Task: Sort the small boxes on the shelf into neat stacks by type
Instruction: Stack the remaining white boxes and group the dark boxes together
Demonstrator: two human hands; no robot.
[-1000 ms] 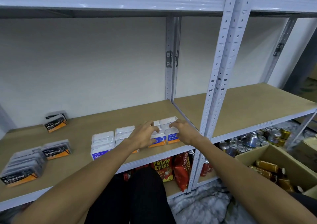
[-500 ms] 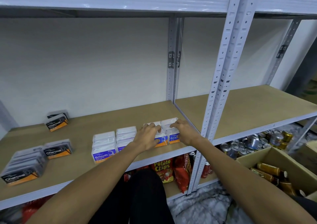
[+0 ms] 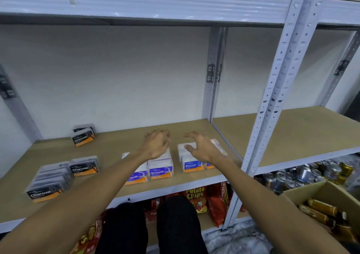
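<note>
Wooden shelf (image 3: pixel 116 148) on a grey metal rack, left hand (image 3: pixel 156 143) open over the Smooth boxes (image 3: pixel 160 166) near the front edge, right hand (image 3: pixel 202 148) open with spread fingers above the Round boxes (image 3: pixel 191 160), Charcoal boxes (image 3: pixel 50 181) by the left front corner.

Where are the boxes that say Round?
In the head view, the Round boxes sit near the shelf's front edge, just right of the Smooth boxes, under the open right hand.
</note>
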